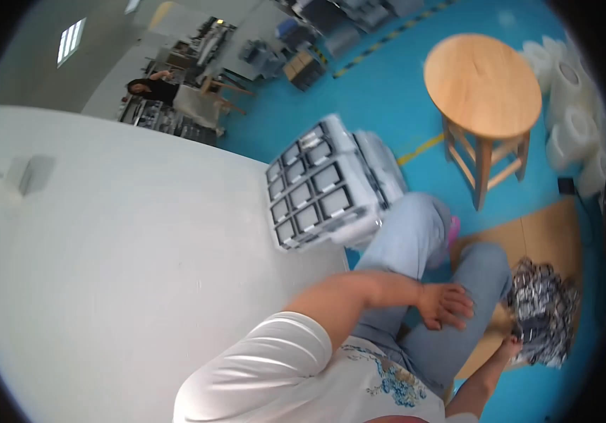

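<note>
White floral-print shirt [317,398] and pale jeans [395,247] fill the foreground as the wearer's left hand [445,304] rests on the right thigh, its fingers loosely spread and holding nothing, while the right hand [511,346] meets the near edge of a heap of dark, silvery pieces [544,314]; whether those fingers grip any cannot be told. Handling the heap appears to be the step in hand, and the next move would seem to call for a sure hold on the jumbled pieces. Around the right fingers spreads brown cardboard [546,233], laid over a blue floor [388,88]. Beyond the left fingers sit plastic-wrapped trays [313,187] beside a broad white surface [119,268]; farther out stand a round wooden stool [483,84] and pale rolls [572,130], with a person in dark clothing [158,90] across the room.
</note>
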`<control>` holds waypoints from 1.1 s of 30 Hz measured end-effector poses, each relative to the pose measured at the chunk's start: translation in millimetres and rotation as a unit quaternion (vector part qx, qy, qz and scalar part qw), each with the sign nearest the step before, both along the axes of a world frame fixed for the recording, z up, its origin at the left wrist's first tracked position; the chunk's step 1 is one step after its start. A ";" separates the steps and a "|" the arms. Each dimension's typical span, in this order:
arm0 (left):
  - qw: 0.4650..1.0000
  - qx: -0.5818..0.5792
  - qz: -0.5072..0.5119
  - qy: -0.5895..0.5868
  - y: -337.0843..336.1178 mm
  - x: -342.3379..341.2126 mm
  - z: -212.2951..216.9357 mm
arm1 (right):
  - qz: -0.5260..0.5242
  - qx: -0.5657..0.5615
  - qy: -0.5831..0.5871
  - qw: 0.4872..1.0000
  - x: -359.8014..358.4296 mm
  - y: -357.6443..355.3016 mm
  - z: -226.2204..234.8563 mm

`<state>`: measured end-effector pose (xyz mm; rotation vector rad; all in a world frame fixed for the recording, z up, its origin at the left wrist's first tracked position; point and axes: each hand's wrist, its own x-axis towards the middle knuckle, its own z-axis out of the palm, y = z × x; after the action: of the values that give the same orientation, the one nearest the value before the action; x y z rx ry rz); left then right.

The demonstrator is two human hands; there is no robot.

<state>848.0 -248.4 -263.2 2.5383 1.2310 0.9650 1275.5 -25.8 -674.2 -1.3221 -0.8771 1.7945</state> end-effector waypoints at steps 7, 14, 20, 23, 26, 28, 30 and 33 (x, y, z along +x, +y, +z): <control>0.996 0.071 0.018 -0.056 15.8 2.9 -1.0 | -0.287 -0.113 0.139 0.941 35.1 4.9 91.8; 0.995 0.060 0.007 -0.084 18.8 10.0 13.0 | -0.304 -0.134 0.268 0.904 -32.0 14.7 282.0; 0.996 0.050 -0.032 -0.062 20.5 17.9 30.2 | -0.212 -0.064 0.159 0.962 -69.1 -16.1 438.6; 0.999 0.019 0.005 -0.031 13.3 12.0 30.4 | -0.162 -0.001 0.166 0.973 -92.8 -16.5 497.9; 0.996 -0.051 0.071 0.031 8.9 25.4 51.3 | -0.073 0.108 0.159 0.979 -83.1 -27.6 559.9; 0.991 -0.081 0.109 0.000 5.3 30.5 52.6 | -0.095 0.159 0.007 0.983 -131.0 -44.9 641.1; 0.973 -0.154 0.144 -0.095 4.6 33.4 52.5 | 0.080 0.262 -0.076 0.959 -132.4 -38.9 679.9; 0.936 -0.163 0.227 -0.213 19.8 24.8 77.5 | 0.247 0.274 -0.112 0.923 -164.8 -52.3 751.7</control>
<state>872.8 -228.5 -185.7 1.7070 1.6906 1.1948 1110.8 -78.1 77.4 -0.9948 -1.8188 1.5720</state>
